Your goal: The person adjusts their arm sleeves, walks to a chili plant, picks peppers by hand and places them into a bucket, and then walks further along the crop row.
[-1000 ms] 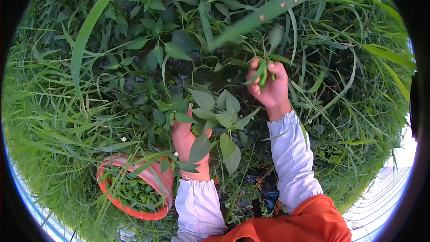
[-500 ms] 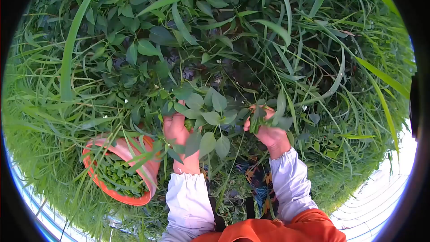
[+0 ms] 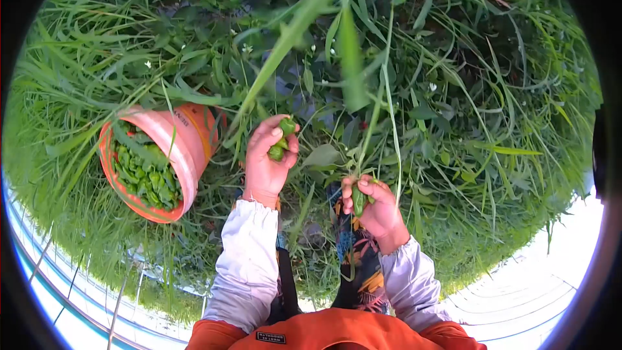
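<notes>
My left hand [image 3: 267, 159] is curled around several small green peppers [image 3: 278, 150], which show between the thumb and fingers. To its right and a little lower, my right hand [image 3: 376, 205] is closed on a green pepper [image 3: 359, 201], its fingers at the base of some leafy stems. A broad leaf [image 3: 322, 155] sticks out between the two hands. Left of my left hand, an orange bucket [image 3: 186, 147] leans with its mouth toward me, holding a heap of green peppers [image 3: 146, 172].
Tall grass [image 3: 103, 45] and leafy plants surround the hands. A long blade [image 3: 295, 35] crosses the view close to the camera. My legs in patterned trousers [image 3: 363, 266] stand below the hands. Pale sheeting [image 3: 518, 304] lies at the lower right.
The leafy branch between my hands is out of the way, and the peppers in my left hand now show clearly. My right hand sits lower. The view has shifted, and the bucket appears higher.
</notes>
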A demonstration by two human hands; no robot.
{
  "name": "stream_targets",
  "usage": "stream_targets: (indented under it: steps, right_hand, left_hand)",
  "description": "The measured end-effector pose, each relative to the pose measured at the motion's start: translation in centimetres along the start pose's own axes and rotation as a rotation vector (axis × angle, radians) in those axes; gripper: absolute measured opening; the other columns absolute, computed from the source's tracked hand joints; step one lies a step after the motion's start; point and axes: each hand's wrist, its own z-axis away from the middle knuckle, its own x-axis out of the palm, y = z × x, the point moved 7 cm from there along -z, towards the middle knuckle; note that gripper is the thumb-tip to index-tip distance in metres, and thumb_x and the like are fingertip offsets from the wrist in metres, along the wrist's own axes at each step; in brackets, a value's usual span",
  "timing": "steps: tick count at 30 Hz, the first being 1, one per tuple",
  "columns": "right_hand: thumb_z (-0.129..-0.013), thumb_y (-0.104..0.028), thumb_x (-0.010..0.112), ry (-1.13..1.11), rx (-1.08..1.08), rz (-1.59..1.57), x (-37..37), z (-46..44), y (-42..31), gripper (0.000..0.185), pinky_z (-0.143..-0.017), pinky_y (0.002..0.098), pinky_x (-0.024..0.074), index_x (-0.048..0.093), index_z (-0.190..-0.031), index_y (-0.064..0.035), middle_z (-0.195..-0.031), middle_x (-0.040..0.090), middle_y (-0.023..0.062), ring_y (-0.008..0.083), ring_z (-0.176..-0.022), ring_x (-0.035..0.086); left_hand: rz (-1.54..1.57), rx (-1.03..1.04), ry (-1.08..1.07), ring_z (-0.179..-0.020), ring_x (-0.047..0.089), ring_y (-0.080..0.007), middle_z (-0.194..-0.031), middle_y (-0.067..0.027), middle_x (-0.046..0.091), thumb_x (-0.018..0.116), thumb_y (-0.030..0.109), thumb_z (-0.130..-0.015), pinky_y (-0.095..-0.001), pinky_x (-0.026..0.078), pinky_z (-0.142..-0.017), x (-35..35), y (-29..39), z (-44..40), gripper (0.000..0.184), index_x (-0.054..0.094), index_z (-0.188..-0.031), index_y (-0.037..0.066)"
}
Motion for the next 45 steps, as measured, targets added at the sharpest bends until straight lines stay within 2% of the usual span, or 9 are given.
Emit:
stream_targets:
  steps: [4, 12, 22, 30, 34, 35, 38, 42, 45]
  right_hand:
    - [-0.090, -0.014, 0.058, 0.008, -0.136, -0.029, 1.1, 2.8, -1.0, 0.016, -0.076, 0.0385, 0.0545, 0.059, -0.100, -0.0006, -0.103, 0.063, 0.0162, 0.0270, -0.088, 0.064]
    - [-0.090, -0.013, 0.059, -0.156, -0.243, 0.045, 10.9, 7.7, 1.2, 0.019, -0.100, 0.0413, 0.0408, 0.060, -0.104, -0.0018, -0.123, 0.057, 0.0149, 0.0255, -0.120, 0.050]
    - [-0.085, -0.026, 0.063, -0.018, -0.918, 1.528, 17.0, 13.7, 2.7, 0.046, -0.110, 0.0545, 0.0197, 0.051, -0.125, -0.0067, -0.141, 0.039, 0.0186, 0.0381, -0.137, 0.026]
    - [-0.074, -0.022, 0.068, -0.088, -0.657, 1.682, 18.3, 15.4, 4.2, 0.084, -0.109, 0.0524, 0.0243, 0.026, -0.143, -0.0015, -0.144, 0.028, 0.0251, 0.0400, -0.138, 0.022]
    - [-0.080, -0.026, 0.066, -0.353, 0.006, 0.691, 16.3, 14.5, 4.8, 0.077, -0.102, 0.0355, 0.0377, 0.029, -0.141, 0.0035, -0.137, 0.044, 0.0185, 0.0262, -0.126, 0.044]
    - [-0.083, -0.024, 0.066, -0.174, -0.093, 0.606, 15.7, 14.2, 4.2, 0.063, -0.089, 0.0320, 0.0454, 0.043, -0.133, 0.0052, -0.119, 0.057, 0.0124, 0.0198, -0.105, 0.055]
    - [-0.084, -0.021, 0.067, -0.070, -0.156, 1.018, 16.8, 13.8, 4.2, 0.041, -0.074, 0.0337, 0.0486, 0.059, -0.116, 0.0026, -0.098, 0.064, 0.0097, 0.0182, -0.088, 0.060]
    - [-0.083, -0.017, 0.067, 0.093, -0.743, 1.614, 18.9, 13.2, 4.2, 0.022, -0.060, 0.0353, 0.0444, 0.064, -0.096, 0.0001, -0.075, 0.058, 0.0090, 0.0135, -0.069, 0.057]
    - [-0.087, -0.012, 0.064, 0.185, -0.370, 1.039, 15.9, 10.2, 6.6, 0.016, -0.051, 0.0268, 0.0381, 0.067, -0.090, 0.0033, -0.068, 0.057, 0.0031, 0.0103, -0.058, 0.050]
  left_hand:
    - [0.080, -0.157, -0.188, -0.077, 0.059, -0.0243, -0.095, -0.0138, 0.059, 0.057, 0.010, -0.071, -0.0319, 0.047, -0.049, -1.8, -3.0, 6.3, 0.034, 0.054, -0.105, 0.005]
    - [-0.202, -0.226, -0.283, -0.092, 0.062, -0.0277, -0.103, -0.0124, 0.058, 0.059, 0.028, -0.089, -0.0424, 0.058, -0.067, 2.8, -0.2, 16.7, 0.028, 0.058, -0.093, 0.001]
    - [-0.149, -0.275, -0.315, -0.103, 0.057, -0.0172, -0.115, -0.0030, 0.056, 0.073, 0.023, -0.080, -0.0313, 0.051, -0.083, 5.5, 2.3, 22.1, 0.051, 0.049, -0.122, 0.007]
    - [-0.268, -0.324, -0.180, -0.095, 0.059, -0.0154, -0.104, -0.0035, 0.058, 0.071, -0.003, -0.073, -0.0304, 0.051, -0.081, 4.4, 2.3, 22.9, 0.059, 0.046, -0.126, 0.002]
    - [-0.532, -0.310, -0.209, -0.076, 0.062, -0.0124, -0.093, -0.0038, 0.063, 0.072, -0.001, -0.072, -0.0254, 0.051, -0.064, 3.7, 3.1, 23.6, 0.046, 0.054, -0.114, 0.002]
    - [-0.633, -0.317, -0.226, -0.072, 0.062, -0.0115, -0.090, -0.0029, 0.063, 0.073, 0.000, -0.071, -0.0247, 0.050, -0.060, 4.5, 3.9, 24.0, 0.045, 0.055, -0.112, 0.002]
    - [-0.842, -0.216, -0.219, -0.059, 0.057, -0.0075, -0.076, 0.0017, 0.062, 0.075, 0.004, -0.069, -0.0213, 0.042, -0.046, 5.1, 5.0, 24.6, 0.039, 0.060, -0.105, 0.004]
    - [-0.959, -0.143, -0.147, -0.055, 0.053, -0.0062, -0.074, 0.0023, 0.059, 0.076, 0.008, -0.069, -0.0205, 0.039, -0.042, 3.2, 5.6, 24.9, 0.034, 0.061, -0.099, 0.007]
    - [-0.885, -0.225, -0.099, -0.051, 0.052, -0.0069, -0.072, 0.0002, 0.059, 0.076, 0.010, -0.069, -0.0216, 0.038, -0.039, 2.1, 7.2, 25.5, 0.032, 0.060, -0.096, 0.006]
